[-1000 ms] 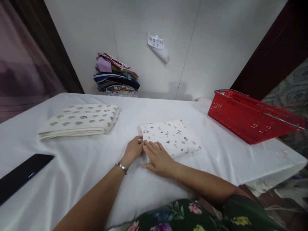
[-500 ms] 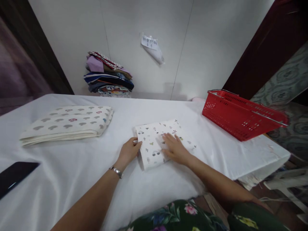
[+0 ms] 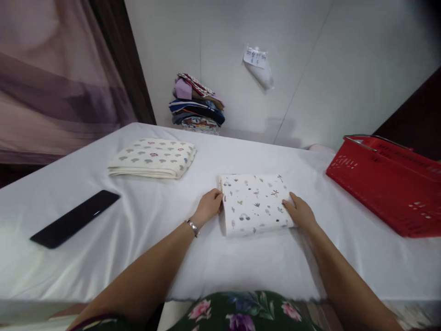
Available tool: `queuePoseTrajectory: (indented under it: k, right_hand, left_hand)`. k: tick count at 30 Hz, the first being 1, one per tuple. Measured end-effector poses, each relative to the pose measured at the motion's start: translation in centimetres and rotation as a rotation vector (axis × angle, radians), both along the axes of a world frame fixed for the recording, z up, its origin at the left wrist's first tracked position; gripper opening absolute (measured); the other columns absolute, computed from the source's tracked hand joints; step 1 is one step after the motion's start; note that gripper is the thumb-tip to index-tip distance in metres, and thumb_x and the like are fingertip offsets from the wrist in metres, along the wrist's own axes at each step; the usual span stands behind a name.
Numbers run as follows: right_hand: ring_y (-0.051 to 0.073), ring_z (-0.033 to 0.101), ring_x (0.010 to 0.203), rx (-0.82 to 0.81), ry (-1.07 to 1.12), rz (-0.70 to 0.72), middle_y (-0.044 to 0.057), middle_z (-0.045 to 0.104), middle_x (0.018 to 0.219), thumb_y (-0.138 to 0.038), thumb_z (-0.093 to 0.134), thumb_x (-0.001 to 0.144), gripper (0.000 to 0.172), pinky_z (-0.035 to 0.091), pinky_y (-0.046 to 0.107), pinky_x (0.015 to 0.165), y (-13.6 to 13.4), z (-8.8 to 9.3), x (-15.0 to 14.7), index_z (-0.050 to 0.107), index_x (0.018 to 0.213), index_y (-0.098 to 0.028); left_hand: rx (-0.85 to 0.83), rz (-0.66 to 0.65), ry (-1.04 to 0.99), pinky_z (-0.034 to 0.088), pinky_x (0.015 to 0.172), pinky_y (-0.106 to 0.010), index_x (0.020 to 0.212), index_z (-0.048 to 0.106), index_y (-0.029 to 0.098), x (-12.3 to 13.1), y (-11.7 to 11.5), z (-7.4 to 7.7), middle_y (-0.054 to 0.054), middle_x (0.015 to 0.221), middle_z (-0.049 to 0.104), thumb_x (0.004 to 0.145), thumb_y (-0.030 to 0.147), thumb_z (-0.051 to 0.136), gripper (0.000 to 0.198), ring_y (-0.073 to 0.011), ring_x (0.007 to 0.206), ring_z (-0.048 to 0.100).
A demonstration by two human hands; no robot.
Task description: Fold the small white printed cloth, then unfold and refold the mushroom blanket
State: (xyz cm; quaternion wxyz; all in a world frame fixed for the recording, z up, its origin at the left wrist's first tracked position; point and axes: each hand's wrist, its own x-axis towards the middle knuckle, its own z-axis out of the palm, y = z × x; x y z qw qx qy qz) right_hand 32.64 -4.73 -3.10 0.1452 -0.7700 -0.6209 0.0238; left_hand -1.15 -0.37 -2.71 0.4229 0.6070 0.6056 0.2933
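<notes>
A small folded white cloth (image 3: 254, 202) with tiny coloured prints lies on the white table (image 3: 144, 225) in front of me. My left hand (image 3: 208, 208), with a bracelet at the wrist, grips the cloth's left edge with curled fingers. At the cloth's right edge rests my right hand (image 3: 299, 212), fingers closed around that side. Both forearms reach in from the bottom of the view.
A larger folded cloth with heart prints (image 3: 153, 157) lies at the back left. A flat black object (image 3: 74, 218) sits near the left. A red basket (image 3: 386, 181) stands at the right. A pile of folded clothes (image 3: 196, 103) leans against the wall.
My right hand slid from the top of the printed cloth to its right edge. The left hand stayed at the left edge. The camera view swung to the left.
</notes>
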Motion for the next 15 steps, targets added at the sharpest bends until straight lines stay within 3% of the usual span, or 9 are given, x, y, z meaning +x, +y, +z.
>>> queuePoseTrajectory:
  k: [5,8,15]
  right_hand:
    - [0.028,0.051,0.110,0.043,0.048,0.002,0.015,0.057,0.120,-0.049,0.038,0.085,0.062,0.040,0.038,0.092,-0.32,-0.25,0.14,0.044,0.131,-0.009]
    - [0.028,0.052,0.109,0.050,0.073,-0.003,0.014,0.057,0.119,-0.051,0.038,0.084,0.063,0.040,0.038,0.091,-0.31,-0.47,0.30,0.044,0.131,-0.010]
    - [0.028,0.053,0.105,0.059,0.106,0.003,0.013,0.058,0.118,-0.053,0.039,0.083,0.064,0.040,0.039,0.090,-0.13,-1.04,0.79,0.044,0.131,-0.012]
  left_hand:
    - [-0.112,0.026,-0.142,0.035,0.040,-0.018,0.080,0.054,0.018,0.10,0.22,0.47,0.003,0.056,0.053,0.078,0.024,0.047,0.009,-0.0082,0.043,0.049]
    - [-0.126,0.025,-0.174,0.033,0.040,-0.018,0.081,0.056,0.016,0.12,0.30,0.74,0.002,0.059,0.053,0.078,0.028,0.049,0.014,-0.0069,0.043,0.046]
    - [-0.039,0.020,0.006,0.033,0.047,-0.022,0.065,0.057,0.016,0.71,0.65,0.67,0.001,0.057,0.053,0.070,0.046,0.056,0.031,-0.0105,0.052,0.046]
